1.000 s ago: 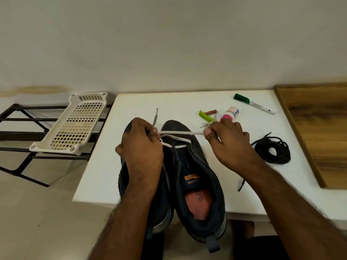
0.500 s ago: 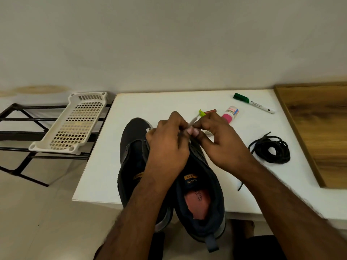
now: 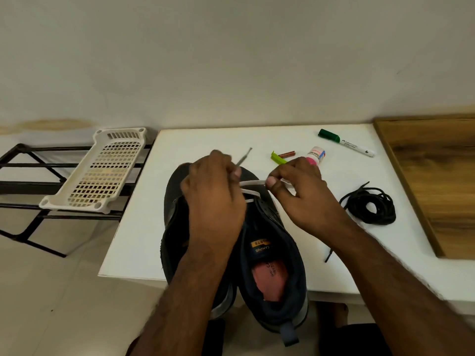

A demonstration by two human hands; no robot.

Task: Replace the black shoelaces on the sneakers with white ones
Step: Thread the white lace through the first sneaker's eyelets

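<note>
Two dark sneakers stand side by side on the white table (image 3: 144,227), heels toward me. The right sneaker (image 3: 272,278) shows a pink insole; the left sneaker (image 3: 174,201) is largely hidden under my left arm. A white shoelace (image 3: 252,183) crosses the lowest eyelets of the right sneaker. My left hand (image 3: 213,196) pinches one end of it, whose tip pokes up behind my fingers. My right hand (image 3: 300,191) pinches the other end, and the lace runs taut between them. A bundle of black shoelaces (image 3: 370,206) lies on the table to the right.
Behind the shoes lie a green clip (image 3: 277,158), a small battery (image 3: 287,154), a pink-capped bottle (image 3: 316,155) and a green marker (image 3: 345,143). A wooden board (image 3: 437,176) borders the right. A white plastic basket (image 3: 102,173) sits on a black rack at left.
My hands were together over the toe of the right sneaker half a second ago; they have drawn apart sideways, pulling the white lace taut between them.
</note>
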